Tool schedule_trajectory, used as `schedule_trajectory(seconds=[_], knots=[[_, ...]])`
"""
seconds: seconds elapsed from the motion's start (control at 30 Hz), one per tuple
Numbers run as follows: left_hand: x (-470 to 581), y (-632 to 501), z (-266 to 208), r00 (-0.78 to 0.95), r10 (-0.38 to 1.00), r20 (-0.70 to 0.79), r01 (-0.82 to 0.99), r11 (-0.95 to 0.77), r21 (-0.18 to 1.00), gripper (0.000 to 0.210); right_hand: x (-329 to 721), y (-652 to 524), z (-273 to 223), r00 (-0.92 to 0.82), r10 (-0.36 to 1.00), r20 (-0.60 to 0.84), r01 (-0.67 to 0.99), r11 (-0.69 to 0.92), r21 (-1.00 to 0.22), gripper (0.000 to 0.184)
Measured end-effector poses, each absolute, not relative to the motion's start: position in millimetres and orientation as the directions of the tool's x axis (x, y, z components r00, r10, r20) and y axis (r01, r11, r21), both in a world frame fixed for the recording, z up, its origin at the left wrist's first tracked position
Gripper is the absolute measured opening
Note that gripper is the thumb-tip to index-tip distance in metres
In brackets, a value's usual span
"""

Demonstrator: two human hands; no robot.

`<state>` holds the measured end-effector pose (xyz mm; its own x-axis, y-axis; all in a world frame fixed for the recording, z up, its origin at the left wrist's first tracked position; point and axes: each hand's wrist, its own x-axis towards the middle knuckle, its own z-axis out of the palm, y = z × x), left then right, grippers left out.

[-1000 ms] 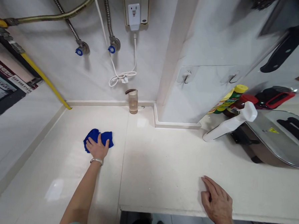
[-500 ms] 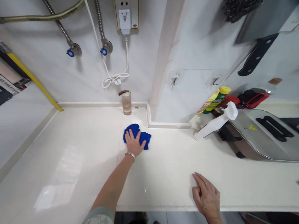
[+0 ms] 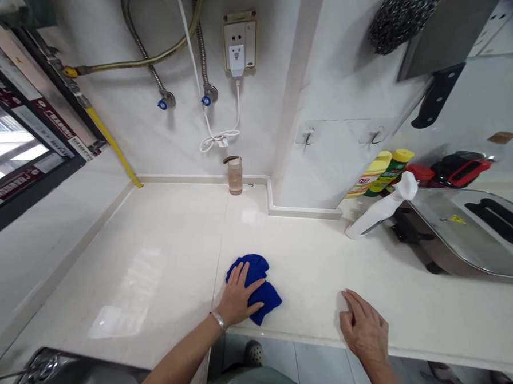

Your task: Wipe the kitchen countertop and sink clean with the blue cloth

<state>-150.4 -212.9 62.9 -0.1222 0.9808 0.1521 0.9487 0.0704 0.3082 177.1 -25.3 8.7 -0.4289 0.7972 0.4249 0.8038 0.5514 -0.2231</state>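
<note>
My left hand (image 3: pixel 237 299) lies flat with spread fingers on a crumpled blue cloth (image 3: pixel 267 300), pressing it to the white countertop (image 3: pixel 172 233) near the front edge. Part of the cloth is hidden under the palm. Over to the right, my right hand (image 3: pixel 364 326) rests at the counter's front edge, fingers curled and close together, with nothing visible in it. The nearest object behind that hand is a white spray bottle (image 3: pixel 382 210), which leans to the right.
A glass of clear liquid (image 3: pixel 235 176) stands against the back wall. To the right are a lidded electric pan (image 3: pixel 469 243) and yellow-capped bottles (image 3: pixel 382 173). A cleaver (image 3: pixel 440 93) hangs above. At the lower left is a sink (image 3: pixel 87 372); a yellow pipe (image 3: pixel 115 147) runs down the wall.
My left hand has drawn the blue cloth back from near the wall corner to the front edge. My view has turned left, bringing the sink into sight. The right hand stays at the edge.
</note>
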Motion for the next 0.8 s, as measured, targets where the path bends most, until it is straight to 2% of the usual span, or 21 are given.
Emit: schedule_trajectory(seconds=[0.13, 0.3, 0.4, 0.5, 0.6, 0.67, 0.8], knots=[[-175.8, -288.0, 68.8, -0.194, 0.975, 0.112, 0.957, 0.162, 0.240, 0.071, 177.0, -26.6, 10.0, -0.433, 0.788, 0.438, 0.798, 0.561, -0.221, 0.043], [-220.8, -376.9, 66.6, -0.459, 0.874, 0.162, 0.886, 0.435, 0.163, 0.052, 178.3, -26.8, 6.8, -0.439, 0.789, 0.430, 0.799, 0.562, -0.215, 0.045], [-252.1, -417.2, 65.6, -0.642, 0.744, 0.187, 0.767, 0.627, 0.136, 0.050, 179.4, -26.3, 1.8, -0.423, 0.795, 0.434, 0.798, 0.555, -0.237, 0.047], [-276.0, -436.2, 65.9, -0.808, 0.547, 0.221, 0.579, 0.806, 0.121, 0.052, 179.7, -26.4, -0.1, -0.417, 0.795, 0.441, 0.794, 0.555, -0.249, 0.048], [-281.6, -434.8, 64.5, -0.879, 0.389, 0.278, 0.431, 0.895, 0.111, 0.055, 179.1, -27.1, 2.0, -0.431, 0.784, 0.448, 0.787, 0.569, -0.239, 0.046], [-274.2, -429.3, 62.1, -0.875, 0.373, 0.307, 0.418, 0.904, 0.093, 0.056, 178.2, -27.5, 3.9, -0.426, 0.780, 0.458, 0.790, 0.567, -0.232, 0.045], [-244.5, -416.4, 56.3, -0.803, 0.505, 0.316, 0.545, 0.837, 0.046, 0.057, 175.3, -27.6, 5.7, -0.411, 0.780, 0.473, 0.798, 0.558, -0.226, 0.043]])
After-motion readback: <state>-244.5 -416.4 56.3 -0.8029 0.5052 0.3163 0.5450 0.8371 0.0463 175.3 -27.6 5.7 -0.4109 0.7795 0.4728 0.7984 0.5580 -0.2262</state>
